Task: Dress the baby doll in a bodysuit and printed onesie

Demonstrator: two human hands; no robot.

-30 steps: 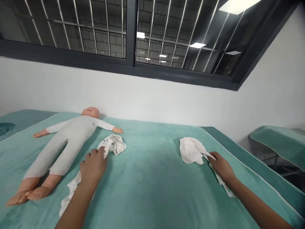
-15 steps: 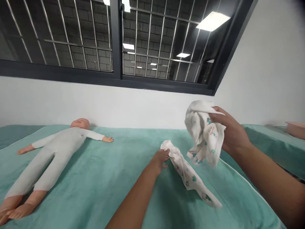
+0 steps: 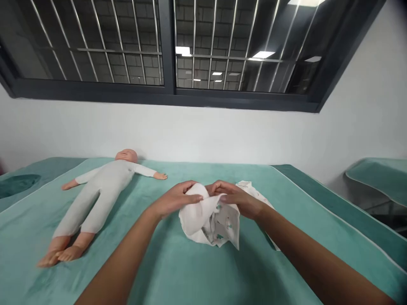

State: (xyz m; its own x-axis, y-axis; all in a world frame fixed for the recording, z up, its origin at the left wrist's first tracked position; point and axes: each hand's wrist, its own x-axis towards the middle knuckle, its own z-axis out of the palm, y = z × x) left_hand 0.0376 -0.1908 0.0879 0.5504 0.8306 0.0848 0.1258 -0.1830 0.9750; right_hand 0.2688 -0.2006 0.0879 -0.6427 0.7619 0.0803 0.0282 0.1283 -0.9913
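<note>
A bunched white cloth garment with small green prints [image 3: 203,220] is between my two hands, above the middle of the bed. My left hand [image 3: 176,198] grips its left side, thumb on top. From the right, my right hand [image 3: 237,198] pinches its upper edge. The garment's exact kind does not show, since it is crumpled. Another white printed cloth piece [image 3: 253,192] lies on the bed behind my right hand and forearm, which partly cover it.
A baby doll [image 3: 106,182] with a pale cloth body lies on its back at the left. Beneath everything is a green sheet [image 3: 197,275]. A dark-framed barred window [image 3: 222,99] is in the white wall behind. Another green padded surface [image 3: 378,178] stands at the far right.
My right hand has brought the bunched garment left and down to the middle. My left hand has let go of the other cloth piece and now grips the garment. The view has shifted.
</note>
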